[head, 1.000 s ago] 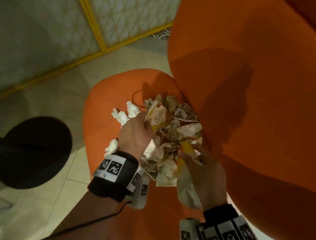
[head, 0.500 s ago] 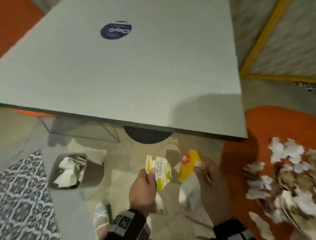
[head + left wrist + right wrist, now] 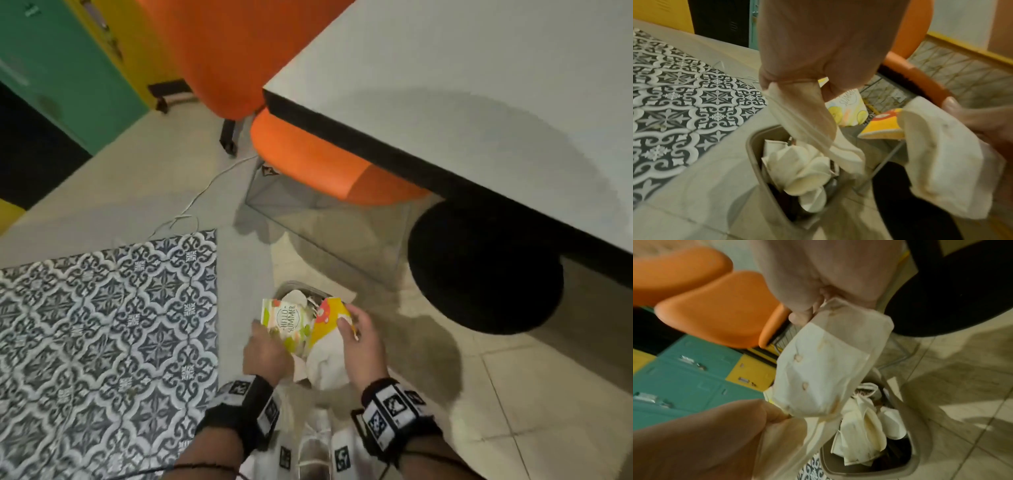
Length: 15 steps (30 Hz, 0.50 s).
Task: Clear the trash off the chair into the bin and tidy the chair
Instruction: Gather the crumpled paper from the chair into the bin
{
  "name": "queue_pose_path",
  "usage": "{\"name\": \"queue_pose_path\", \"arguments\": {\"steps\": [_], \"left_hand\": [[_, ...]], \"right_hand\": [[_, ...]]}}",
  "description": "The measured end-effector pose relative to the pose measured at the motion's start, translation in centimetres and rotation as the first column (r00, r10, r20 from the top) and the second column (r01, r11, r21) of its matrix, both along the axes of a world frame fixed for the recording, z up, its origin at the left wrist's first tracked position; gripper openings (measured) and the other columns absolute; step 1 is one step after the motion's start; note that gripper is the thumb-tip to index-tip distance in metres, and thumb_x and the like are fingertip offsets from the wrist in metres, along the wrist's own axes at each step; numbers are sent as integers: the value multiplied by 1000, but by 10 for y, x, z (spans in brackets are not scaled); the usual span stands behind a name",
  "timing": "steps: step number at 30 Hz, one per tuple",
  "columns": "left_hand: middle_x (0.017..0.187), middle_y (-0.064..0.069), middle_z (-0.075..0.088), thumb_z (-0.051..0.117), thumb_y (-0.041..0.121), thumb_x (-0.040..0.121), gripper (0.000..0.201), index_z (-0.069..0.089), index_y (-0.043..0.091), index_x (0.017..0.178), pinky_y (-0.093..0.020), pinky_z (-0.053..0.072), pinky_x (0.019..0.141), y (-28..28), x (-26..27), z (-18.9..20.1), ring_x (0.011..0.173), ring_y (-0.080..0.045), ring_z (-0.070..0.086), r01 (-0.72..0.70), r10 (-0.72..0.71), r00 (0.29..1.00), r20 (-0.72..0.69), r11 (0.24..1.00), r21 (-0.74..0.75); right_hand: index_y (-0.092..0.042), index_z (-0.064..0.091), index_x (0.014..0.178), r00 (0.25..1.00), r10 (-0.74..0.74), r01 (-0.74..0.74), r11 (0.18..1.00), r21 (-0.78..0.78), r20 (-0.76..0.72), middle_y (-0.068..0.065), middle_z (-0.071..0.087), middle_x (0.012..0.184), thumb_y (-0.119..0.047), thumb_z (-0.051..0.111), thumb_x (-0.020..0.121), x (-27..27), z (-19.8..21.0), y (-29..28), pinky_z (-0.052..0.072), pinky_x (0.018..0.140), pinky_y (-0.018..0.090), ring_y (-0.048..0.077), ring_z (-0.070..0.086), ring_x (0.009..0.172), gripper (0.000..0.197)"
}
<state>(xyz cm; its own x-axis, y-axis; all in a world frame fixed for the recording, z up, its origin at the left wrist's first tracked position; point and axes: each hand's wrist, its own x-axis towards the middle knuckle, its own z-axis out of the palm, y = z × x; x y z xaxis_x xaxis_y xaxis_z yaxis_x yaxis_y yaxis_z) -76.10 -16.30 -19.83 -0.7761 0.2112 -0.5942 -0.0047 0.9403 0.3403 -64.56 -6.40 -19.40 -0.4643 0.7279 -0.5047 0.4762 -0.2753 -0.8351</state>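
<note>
Both hands hover over a small beige bin (image 3: 297, 284) on the floor, which holds crumpled white paper (image 3: 803, 164). My left hand (image 3: 270, 337) grips a "Hello Summer" printed paper (image 3: 287, 322) and a strip of white tissue (image 3: 807, 129) that hangs into the bin (image 3: 754, 146). My right hand (image 3: 349, 325) pinches a yellow and orange wrapper (image 3: 329, 313) together with a stained white napkin (image 3: 327, 366). The napkin (image 3: 828, 361) dangles just above the bin (image 3: 916, 426). The chair with the trash is out of view.
A grey table (image 3: 479, 85) with a round black base (image 3: 486, 270) stands to the right of the bin. An orange chair (image 3: 308, 161) is tucked under it. A patterned rug (image 3: 102, 325) lies at left, with green and yellow lockers (image 3: 61, 68) beyond.
I have turned from the littered chair to the floor. Both hands have carried their paper trash leftwards and now hold it right above the bin.
</note>
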Motion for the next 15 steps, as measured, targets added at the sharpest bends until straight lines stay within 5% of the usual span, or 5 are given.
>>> {"name": "queue_pose_path", "arguments": {"steps": [5,10,15], "left_hand": [[129,-22,43,42,10,93,66,5,8,148,-41,33,101,-4,-55,-78,120,-37,43,248,-246,968,54,968,-43],[134,-18,44,39,20,92,45,31,7,135,-39,37,102,-5,-60,-134,122,-33,46,425,-417,901,117,903,-60],[124,-16,55,32,14,97,39,34,2,135,-38,45,89,-1,-54,-155,111,-31,56,518,-512,855,81,846,-128]], "right_hand": [[-21,42,138,962,200,-198,980,-25,184,9,49,138,-16,46,97,-74,-86,-2,35,100,30,25,45,125,42],[-21,38,141,876,315,-333,943,-15,365,6,52,137,-8,54,92,-82,-132,-6,35,98,27,25,48,125,53],[-19,44,132,771,355,-447,893,51,529,8,62,123,-13,57,86,-79,-150,-3,40,90,30,29,55,115,49]]}}
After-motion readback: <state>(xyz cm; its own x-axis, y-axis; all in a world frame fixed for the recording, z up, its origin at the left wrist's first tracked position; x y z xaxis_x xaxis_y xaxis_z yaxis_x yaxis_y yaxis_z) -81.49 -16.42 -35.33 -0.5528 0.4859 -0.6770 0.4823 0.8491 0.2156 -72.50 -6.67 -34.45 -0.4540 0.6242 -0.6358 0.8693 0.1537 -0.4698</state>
